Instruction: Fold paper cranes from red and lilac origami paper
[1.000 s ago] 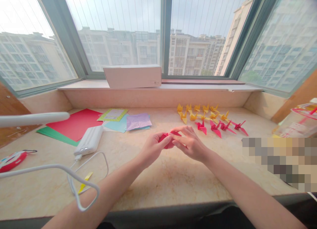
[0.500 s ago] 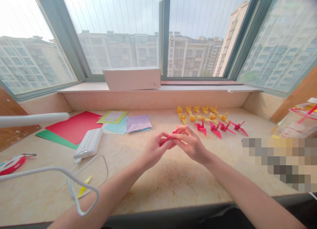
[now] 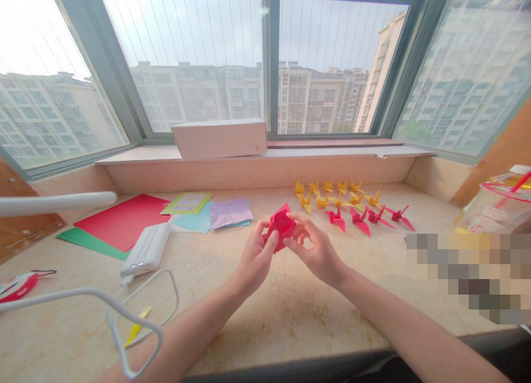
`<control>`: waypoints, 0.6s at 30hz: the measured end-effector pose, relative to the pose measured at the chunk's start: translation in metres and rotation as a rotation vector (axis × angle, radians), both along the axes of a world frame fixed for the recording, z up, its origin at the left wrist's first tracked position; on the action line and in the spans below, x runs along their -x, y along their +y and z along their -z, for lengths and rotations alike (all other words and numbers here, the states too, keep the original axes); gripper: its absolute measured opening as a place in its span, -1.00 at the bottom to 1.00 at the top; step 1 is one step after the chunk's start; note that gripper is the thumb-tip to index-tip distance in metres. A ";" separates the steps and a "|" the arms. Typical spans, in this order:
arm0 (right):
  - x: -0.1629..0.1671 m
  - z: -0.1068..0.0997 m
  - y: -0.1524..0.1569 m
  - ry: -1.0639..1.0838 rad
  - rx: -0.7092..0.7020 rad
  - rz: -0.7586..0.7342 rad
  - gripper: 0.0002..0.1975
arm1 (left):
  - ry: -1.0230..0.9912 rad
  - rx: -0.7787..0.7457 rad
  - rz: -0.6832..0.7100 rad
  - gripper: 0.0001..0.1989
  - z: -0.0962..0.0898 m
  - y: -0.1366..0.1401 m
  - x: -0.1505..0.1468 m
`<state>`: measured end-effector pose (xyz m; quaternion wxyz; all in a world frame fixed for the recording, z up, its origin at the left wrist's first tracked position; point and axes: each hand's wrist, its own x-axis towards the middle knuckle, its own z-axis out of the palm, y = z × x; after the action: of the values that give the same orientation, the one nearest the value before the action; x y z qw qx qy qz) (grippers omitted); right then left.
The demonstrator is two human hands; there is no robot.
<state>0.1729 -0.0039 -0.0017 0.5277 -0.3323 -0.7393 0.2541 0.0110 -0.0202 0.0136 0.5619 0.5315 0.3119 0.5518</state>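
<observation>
A piece of red folded origami paper (image 3: pixel 282 221) is held above the counter, its folds partly spread with a hollow facing me. My left hand (image 3: pixel 258 250) grips its left side, thumb pressed on the front and fingers behind. On the right edge, my right hand (image 3: pixel 312 244) has its index finger near the top and its thumb lower down, both touching the paper. The other right fingers curl behind. Just beyond my right hand stand several red paper cranes (image 3: pixel 360 219), and behind those are rows of yellow paper cranes (image 3: pixel 322 202).
At the left lie red sheets (image 3: pixel 124 220), green paper (image 3: pixel 91 242), a purple sheet (image 3: pixel 230 214) and a light blue one (image 3: pixel 193 223). A white power bank (image 3: pixel 147 249) trails a cable (image 3: pixel 176 286). A plastic cup (image 3: pixel 498 206) stands right; a white box (image 3: pixel 219 140) sits on the sill.
The red paper was pinched small and mostly covered by both hands; now it is tilted up and opened out, showing its face. The right hand's fingers have spread along its edge.
</observation>
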 end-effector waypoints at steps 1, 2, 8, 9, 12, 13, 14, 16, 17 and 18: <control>0.000 0.000 0.000 0.031 0.016 0.002 -0.57 | 0.018 -0.004 0.009 -0.69 0.000 0.000 0.000; 0.000 -0.001 0.001 0.060 0.033 0.002 -0.57 | 0.041 -0.008 0.012 -0.69 0.000 -0.001 0.001; -0.006 -0.005 0.004 0.050 0.102 -0.014 -0.58 | 0.132 0.017 -0.007 -0.67 0.000 0.003 0.006; -0.007 -0.004 0.004 0.038 0.114 -0.019 -0.57 | 0.131 0.028 -0.016 -0.66 0.000 0.004 0.006; -0.008 -0.002 0.006 0.026 0.136 -0.031 -0.56 | 0.131 0.057 -0.057 -0.66 -0.001 0.005 0.006; -0.008 -0.001 0.007 0.026 0.142 -0.035 -0.55 | 0.134 0.060 -0.068 -0.67 -0.001 0.005 0.006; -0.008 0.000 0.008 0.030 0.150 -0.038 -0.55 | 0.135 0.060 -0.077 -0.67 -0.001 0.005 0.006; -0.008 0.003 0.009 0.047 0.174 -0.050 -0.53 | 0.134 0.050 -0.086 -0.68 -0.001 0.005 0.005; -0.008 0.004 0.010 0.060 0.189 -0.057 -0.52 | 0.134 0.042 -0.089 -0.68 0.000 0.005 0.005; -0.007 0.004 0.010 0.075 0.204 -0.065 -0.51 | 0.134 0.034 -0.094 -0.69 0.000 0.005 0.005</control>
<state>0.1802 0.0060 -0.0060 0.5101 -0.3505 -0.6995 0.3572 0.0060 -0.0155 0.0132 0.5222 0.5423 0.3827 0.5354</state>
